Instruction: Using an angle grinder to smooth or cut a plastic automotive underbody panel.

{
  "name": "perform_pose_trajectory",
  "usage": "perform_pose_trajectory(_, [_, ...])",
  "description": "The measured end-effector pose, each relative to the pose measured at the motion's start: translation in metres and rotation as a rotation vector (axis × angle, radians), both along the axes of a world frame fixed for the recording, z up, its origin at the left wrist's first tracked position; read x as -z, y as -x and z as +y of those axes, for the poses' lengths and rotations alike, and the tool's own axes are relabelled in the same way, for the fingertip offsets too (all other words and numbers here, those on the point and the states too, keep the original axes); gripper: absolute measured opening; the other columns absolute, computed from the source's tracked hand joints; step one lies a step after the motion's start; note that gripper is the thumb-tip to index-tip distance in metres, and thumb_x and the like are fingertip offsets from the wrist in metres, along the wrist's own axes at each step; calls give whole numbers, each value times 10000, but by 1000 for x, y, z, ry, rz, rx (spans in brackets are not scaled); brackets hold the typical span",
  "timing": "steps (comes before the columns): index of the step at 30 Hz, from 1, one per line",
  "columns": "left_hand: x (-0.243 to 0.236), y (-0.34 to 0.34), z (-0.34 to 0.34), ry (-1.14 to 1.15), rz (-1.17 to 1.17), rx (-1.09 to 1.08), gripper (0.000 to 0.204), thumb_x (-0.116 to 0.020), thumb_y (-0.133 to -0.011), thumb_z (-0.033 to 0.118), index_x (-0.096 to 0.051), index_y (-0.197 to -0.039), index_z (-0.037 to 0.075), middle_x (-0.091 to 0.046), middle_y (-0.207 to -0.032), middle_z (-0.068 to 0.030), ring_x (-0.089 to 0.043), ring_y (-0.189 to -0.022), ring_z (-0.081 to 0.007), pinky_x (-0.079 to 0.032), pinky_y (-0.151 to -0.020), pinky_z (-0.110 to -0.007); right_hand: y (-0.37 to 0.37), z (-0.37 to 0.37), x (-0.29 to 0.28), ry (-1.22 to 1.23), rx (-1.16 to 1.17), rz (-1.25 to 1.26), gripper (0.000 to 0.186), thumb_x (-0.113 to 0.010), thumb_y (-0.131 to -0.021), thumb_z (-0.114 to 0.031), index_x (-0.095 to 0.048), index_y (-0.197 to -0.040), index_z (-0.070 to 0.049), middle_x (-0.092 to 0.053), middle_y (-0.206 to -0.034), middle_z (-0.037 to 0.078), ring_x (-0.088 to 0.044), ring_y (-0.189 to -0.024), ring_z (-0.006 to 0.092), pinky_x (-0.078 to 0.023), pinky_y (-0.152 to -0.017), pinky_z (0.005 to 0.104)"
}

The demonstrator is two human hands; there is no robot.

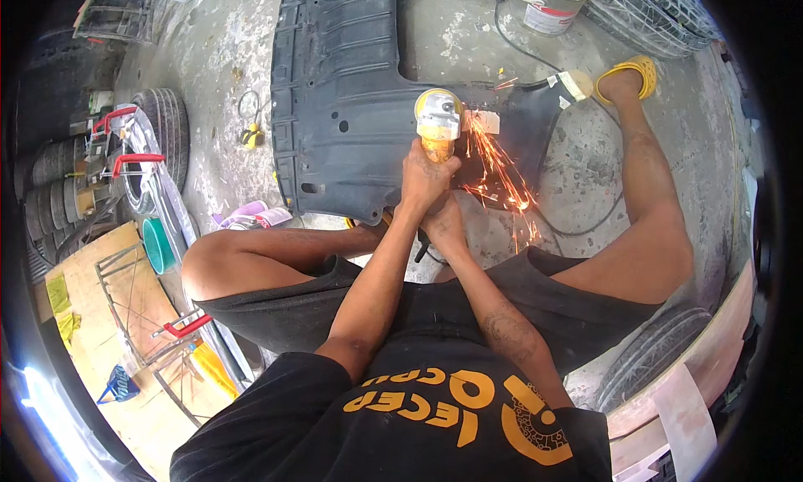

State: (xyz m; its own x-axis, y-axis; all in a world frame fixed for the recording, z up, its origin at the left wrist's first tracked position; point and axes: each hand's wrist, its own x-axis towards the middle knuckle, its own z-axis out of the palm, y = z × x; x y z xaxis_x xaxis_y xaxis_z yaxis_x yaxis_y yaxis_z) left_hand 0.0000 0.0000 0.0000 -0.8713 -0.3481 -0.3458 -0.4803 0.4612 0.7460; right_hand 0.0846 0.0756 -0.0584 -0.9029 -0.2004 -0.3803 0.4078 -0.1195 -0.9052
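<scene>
Yellow grinder [438, 121] over the right side of a dark panel [343, 168], sparks [503, 166] flying right: grinding seems underway, next needing steadiness. Left hand [427, 176] wraps its fingers round it; nearer right hand [444, 222], fingers hidden, cannot tell.

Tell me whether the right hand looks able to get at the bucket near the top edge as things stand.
Probably not: the right hand is wrapped around the rear of the angle grinder, and a spray of sparks and part of the dark panel lie between it and the bucket.
</scene>
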Motion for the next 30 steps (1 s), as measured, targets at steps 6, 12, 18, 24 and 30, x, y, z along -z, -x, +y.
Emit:
perform_pose_trajectory(6, [-1,-4,-1,45,8,-3,554,-794,-730,234,-571,-1091,-122,-704,-968,-341,-714,-935,-464,-563,-824,-479,0,-1,0,-67,-39,-4,824,-905,-734,-236,-438,-1361,23,-657,-1275,158,-650,-1165,232,-513,-992,346])
perform_pose_trajectory(12, [-3,-6,-7,14,32,-68,574,-796,-729,240,-565,-1101,-131,-700,-981,-351,-712,-948,-467,-561,-836,-481,3,-2,-8,-57,-74,15,896,-916,-706,-258,-424,-1398,29,-649,-1287,173,-644,-1181,256,-509,-992,364])
perform_pose_trajectory(18, [-5,-3,1,36,17,-17,566,-795,-735,233,-555,-1101,-125,-699,-980,-347,-707,-950,-475,-559,-833,-484,1,3,2,-43,-56,-59,842,-904,-711,-256,-452,-1362,26,-650,-1276,201,-636,-1206,287,-494,-1014,366])
perform_pose_trajectory(24, [-3,-3,1,22,53,-10,549,-799,-736,225,-556,-1091,-114,-698,-977,-347,-706,-946,-475,-557,-830,-483,5,3,-2,-163,-81,-11,813,-899,-721,-249,-462,-1349,27,-662,-1259,188,-650,-1175,275,-500,-1003,361])
perform_pose_trajectory(30, [-3,-6,-3,22,52,-32,542,-799,-735,215,-558,-1091,-116,-699,-979,-345,-706,-942,-474,-555,-832,-480,8,0,-19,-99,-75,-51,797,-895,-734,-229,-455,-1341,39,-664,-1245,178,-652,-1152,224,-507,-988,335])
